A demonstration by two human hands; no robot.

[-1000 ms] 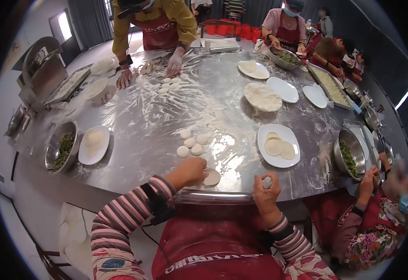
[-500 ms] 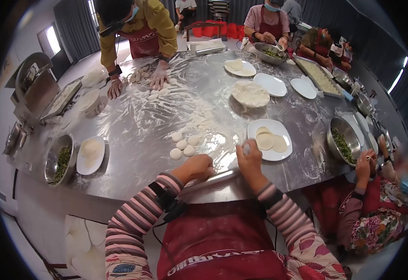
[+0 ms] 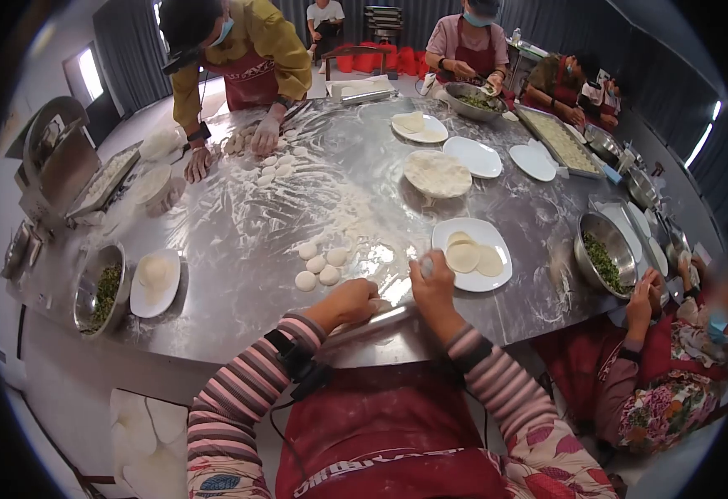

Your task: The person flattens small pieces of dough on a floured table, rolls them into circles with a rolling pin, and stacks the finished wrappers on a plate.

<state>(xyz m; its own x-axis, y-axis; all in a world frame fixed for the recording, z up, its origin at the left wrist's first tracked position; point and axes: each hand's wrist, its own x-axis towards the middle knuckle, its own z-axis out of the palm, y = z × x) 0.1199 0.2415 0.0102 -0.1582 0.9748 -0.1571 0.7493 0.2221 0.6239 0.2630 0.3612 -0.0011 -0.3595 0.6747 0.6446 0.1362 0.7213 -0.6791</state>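
Observation:
My left hand [image 3: 349,303] is closed low over the steel table near its front edge. A pale bit shows by its fingers, but what it grips is mostly hidden. My right hand [image 3: 435,287] is wrapped round what looks like a rolling pin [image 3: 426,265]; only a grey rounded end sticks out by the thumb. Just beyond my left hand lie several small flattened dough pieces [image 3: 316,264]. Right of my right hand stands a white square plate [image 3: 497,239] bearing a few thin round dough wrappers [image 3: 462,254].
A bowl of chopped green filling [image 3: 604,259] stands at right, another filling bowl [image 3: 102,291] at left beside a plate [image 3: 171,301]. Flour in a bowl [image 3: 437,173] sits farther back. Co-workers stand across the table; one person's hands [image 3: 640,299] are close at right.
The view has shifted slightly. My hands stay closed near the same spot. Across the table, a co-worker's hand has drawn back from the dough pieces it was over.

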